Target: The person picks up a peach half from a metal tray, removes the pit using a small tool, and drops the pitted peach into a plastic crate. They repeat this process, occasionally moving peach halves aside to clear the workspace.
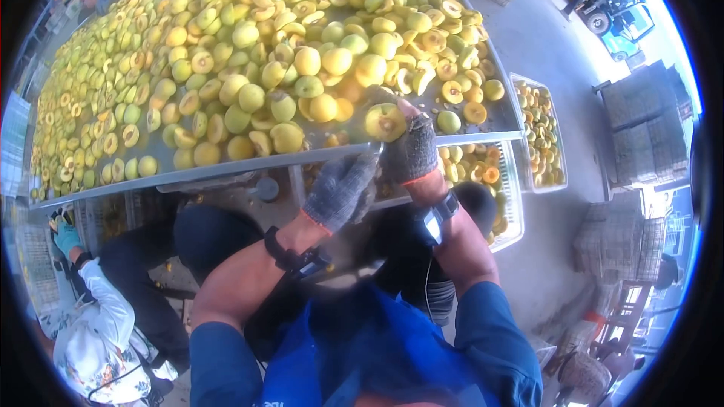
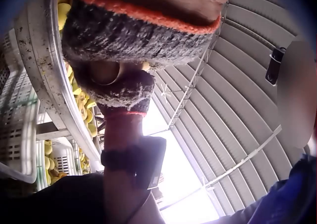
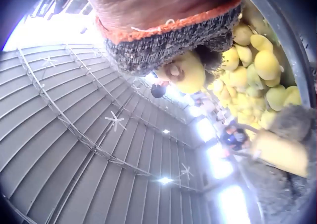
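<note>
At the tray's near edge, my gloved right hand (image 1: 417, 149) holds a cut yellow fruit (image 1: 385, 122), its brown centre facing up. The same fruit (image 3: 188, 74) shows under the right glove (image 3: 171, 43) in the right wrist view. My gloved left hand (image 1: 341, 190) is just left of it, fingers curled round a pale tan object (image 3: 281, 153), seen in the right wrist view. A thin curved metal edge (image 2: 115, 77) shows between the left glove (image 2: 138, 36) and right glove (image 2: 126, 93) in the left wrist view.
A metal tray (image 1: 173, 175) heaped with whole and halved yellow-green fruit spans the front. White crates (image 1: 514, 211) of fruit stand below and right of it. A person in a floral hat (image 1: 94, 358) sits at left. Stacked crates (image 1: 645, 128) and a forklift (image 1: 615, 19) are at right.
</note>
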`<state>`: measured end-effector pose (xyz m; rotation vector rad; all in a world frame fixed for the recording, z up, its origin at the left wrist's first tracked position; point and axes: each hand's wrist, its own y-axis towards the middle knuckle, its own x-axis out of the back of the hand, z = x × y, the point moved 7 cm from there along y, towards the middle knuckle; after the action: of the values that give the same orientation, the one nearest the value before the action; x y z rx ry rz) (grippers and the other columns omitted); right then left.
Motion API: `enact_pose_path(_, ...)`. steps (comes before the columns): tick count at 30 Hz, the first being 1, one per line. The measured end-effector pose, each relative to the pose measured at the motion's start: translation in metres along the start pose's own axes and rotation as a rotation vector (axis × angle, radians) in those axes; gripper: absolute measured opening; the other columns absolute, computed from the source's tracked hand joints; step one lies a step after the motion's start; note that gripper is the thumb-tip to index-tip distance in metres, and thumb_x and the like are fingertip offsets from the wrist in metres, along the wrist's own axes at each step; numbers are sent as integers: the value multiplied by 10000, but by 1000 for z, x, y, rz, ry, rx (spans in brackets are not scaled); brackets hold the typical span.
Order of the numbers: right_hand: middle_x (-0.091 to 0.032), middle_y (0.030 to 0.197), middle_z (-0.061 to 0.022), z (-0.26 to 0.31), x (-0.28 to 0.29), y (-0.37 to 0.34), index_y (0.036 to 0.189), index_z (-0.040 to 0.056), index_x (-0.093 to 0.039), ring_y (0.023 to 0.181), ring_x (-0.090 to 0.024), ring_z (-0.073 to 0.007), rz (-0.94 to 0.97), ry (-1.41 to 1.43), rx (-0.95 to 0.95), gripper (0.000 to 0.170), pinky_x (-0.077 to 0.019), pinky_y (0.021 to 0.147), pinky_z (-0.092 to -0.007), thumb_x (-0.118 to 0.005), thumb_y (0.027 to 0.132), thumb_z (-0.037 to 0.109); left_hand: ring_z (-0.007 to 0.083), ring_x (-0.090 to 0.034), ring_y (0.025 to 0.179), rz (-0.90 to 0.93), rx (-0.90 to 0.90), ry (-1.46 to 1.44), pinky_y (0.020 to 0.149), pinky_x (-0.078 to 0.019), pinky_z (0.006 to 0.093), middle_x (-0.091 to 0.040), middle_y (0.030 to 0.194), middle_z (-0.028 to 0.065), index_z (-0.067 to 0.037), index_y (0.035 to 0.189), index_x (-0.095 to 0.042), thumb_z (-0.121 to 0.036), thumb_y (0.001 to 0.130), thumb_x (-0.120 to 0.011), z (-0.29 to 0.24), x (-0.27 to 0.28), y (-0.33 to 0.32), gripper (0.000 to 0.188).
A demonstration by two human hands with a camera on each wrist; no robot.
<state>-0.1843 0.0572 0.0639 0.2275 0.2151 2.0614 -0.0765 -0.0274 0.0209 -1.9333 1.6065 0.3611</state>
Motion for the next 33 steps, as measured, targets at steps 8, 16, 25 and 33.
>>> enact_pose_path(8,-686,987,-91,-27,-18,-15,1121,16,-637,879,-646,-147,56,952,-427,286,-547,802,-325,-488,1036,245,125,-561,477,-77,-25,59,354,-400,269,-605,746,10,-39,1034,-673,-250,1024,-605,11,6,10,222)
enact_pose_path(16,-666,974,-53,-5,5,-17,1087,34,-641,869,-616,-132,-42,-142,167,256,-521,800,-307,-486,1027,229,124,-508,406,-88,-66,172,334,-364,265,-564,677,-4,-74,973,-636,-272,1040,-573,15,0,11,219)
enact_pose_path(25,-659,978,-37,-35,4,-17,1076,38,-645,878,-608,-117,-82,379,-181,237,-518,782,-283,-482,1039,206,92,-476,410,-79,-440,539,356,-352,254,-534,608,-12,-82,961,-630,-276,1050,-551,15,2,9,228)
enact_pose_path(33,-667,956,-55,-4,2,-17,1059,22,-652,863,-617,-143,-80,-60,175,269,-519,795,-306,-472,1035,219,93,-472,420,-132,-180,389,363,-352,253,-531,622,-13,-64,989,-636,-281,1049,-554,18,0,1,240)
